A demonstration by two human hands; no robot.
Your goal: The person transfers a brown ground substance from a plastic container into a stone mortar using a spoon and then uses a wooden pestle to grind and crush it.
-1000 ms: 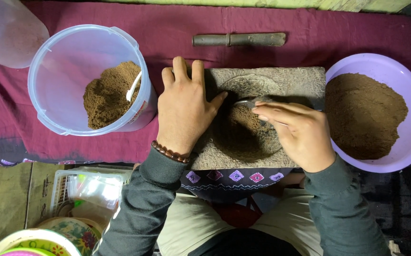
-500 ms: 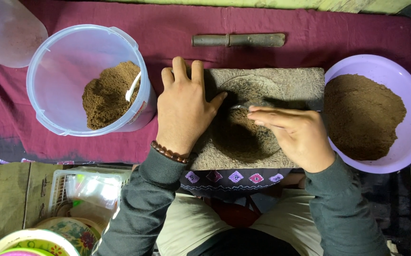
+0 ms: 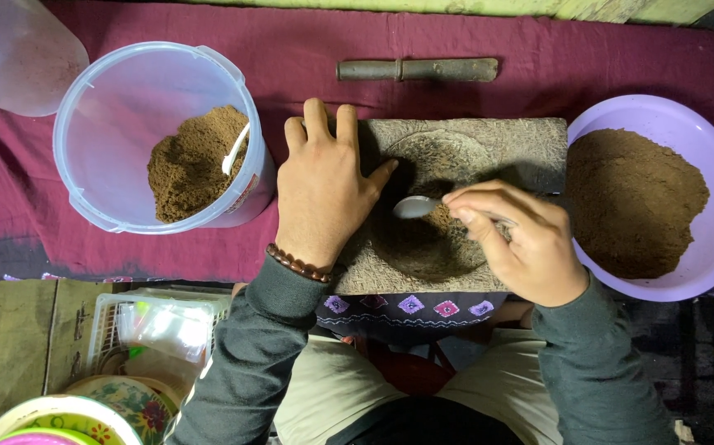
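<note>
Your left hand (image 3: 324, 189) lay flat, open, on the stone slab (image 3: 489, 148); your right hand (image 3: 522, 243) pinched a spoon (image 3: 416, 206) just beside it.

The right hand (image 3: 530, 247) hides the spoon (image 3: 416, 206) handle.

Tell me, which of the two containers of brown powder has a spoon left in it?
The clear plastic bucket on the left: a white spoon sticks out of its powder. The purple bowl on the right holds only powder.
</note>
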